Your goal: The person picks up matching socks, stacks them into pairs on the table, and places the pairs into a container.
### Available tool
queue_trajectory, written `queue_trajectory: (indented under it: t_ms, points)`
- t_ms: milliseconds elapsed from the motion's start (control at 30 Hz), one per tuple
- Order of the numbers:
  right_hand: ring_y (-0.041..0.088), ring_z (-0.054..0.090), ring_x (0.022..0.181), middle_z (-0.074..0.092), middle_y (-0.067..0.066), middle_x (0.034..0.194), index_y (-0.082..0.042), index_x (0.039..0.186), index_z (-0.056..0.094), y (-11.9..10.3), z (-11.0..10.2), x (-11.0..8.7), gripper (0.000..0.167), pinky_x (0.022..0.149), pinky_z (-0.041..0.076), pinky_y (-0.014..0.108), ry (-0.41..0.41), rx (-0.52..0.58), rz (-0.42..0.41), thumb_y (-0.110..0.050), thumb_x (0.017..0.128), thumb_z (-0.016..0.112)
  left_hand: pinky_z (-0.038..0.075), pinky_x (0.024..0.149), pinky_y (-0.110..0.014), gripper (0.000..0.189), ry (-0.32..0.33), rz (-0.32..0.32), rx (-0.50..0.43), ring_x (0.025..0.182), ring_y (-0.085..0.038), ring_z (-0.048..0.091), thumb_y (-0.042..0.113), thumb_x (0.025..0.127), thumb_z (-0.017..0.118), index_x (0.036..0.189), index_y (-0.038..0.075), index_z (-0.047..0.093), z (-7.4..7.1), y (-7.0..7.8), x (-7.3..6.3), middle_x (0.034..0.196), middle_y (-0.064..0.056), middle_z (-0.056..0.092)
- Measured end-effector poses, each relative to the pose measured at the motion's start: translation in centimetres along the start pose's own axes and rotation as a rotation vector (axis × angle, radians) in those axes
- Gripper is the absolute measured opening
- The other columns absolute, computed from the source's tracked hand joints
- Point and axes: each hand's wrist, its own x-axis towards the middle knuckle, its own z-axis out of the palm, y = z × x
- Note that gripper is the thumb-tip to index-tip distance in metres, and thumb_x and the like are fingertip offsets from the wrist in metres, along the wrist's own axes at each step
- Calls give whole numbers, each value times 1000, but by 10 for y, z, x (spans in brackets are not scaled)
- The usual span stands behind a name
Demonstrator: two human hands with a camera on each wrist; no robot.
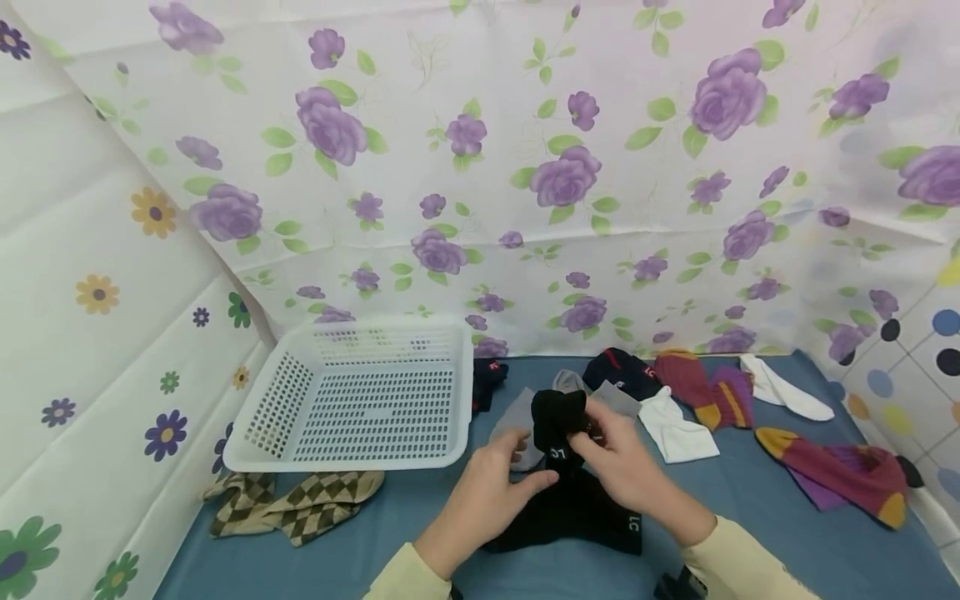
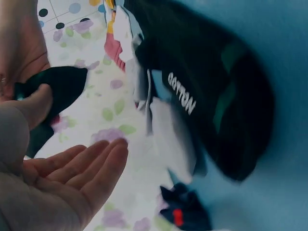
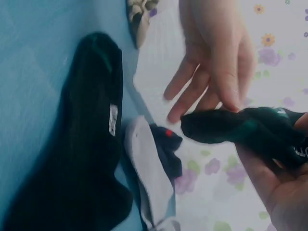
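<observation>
My right hand point(image 1: 622, 462) grips a black sock point(image 1: 553, 417) with small white lettering, holding it up over the table. Beside it, my left hand point(image 1: 486, 498) has its fingers extended, and its thumb is at the edge of that sock. In the left wrist view the fingers of this hand point(image 2: 82, 180) are straight, palm turned up. A second black sock point(image 1: 573, 521) lies flat below both hands; white "COTTON" print shows on it in the left wrist view. Behind the held sock lie grey socks point(image 1: 517, 414), partly hidden by my hands.
A white perforated plastic basket point(image 1: 255, 454) stands at the left back. Checkered socks point(image 1: 318, 504) lie in front of it. To the right are white socks point(image 1: 678, 429), maroon-and-purple socks point(image 1: 840, 479) and dark socks point(image 1: 621, 373). Floral sheeting point(image 1: 510, 275) walls the blue table point(image 1: 720, 500).
</observation>
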Motion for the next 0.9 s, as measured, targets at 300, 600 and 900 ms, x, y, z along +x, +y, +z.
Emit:
queue_trajectory:
  t_ms: [300, 600, 900]
  points:
    - [9, 58, 102, 62, -1, 120, -26, 121, 57, 6, 11, 1, 27, 76, 52, 26, 2, 43, 45, -17, 97, 51, 53, 61, -18, 30, 22, 109, -241, 74, -4, 65, 39, 85, 66, 109, 26, 55, 5, 1, 6, 88, 6, 66]
    - [22, 58, 104, 52, 3, 125, -25, 137, 41, 0, 10, 4, 58, 75, 55, 33, 142, 56, 106, -21, 86, 69, 51, 76, -21, 36, 46, 141, -159, 95, -3, 61, 39, 96, 49, 130, 30, 39, 1, 4, 4, 120, 7, 57]
    - [27, 51, 119, 52, 16, 130, -4, 122, 58, -2, 20, -4, 46, 101, 39, 21, 416, -356, -548, -13, 79, 71, 47, 53, -22, 15, 76, 93, -100, 60, -5, 56, 27, 96, 48, 111, 25, 43, 0, 2, 3, 85, 4, 57]
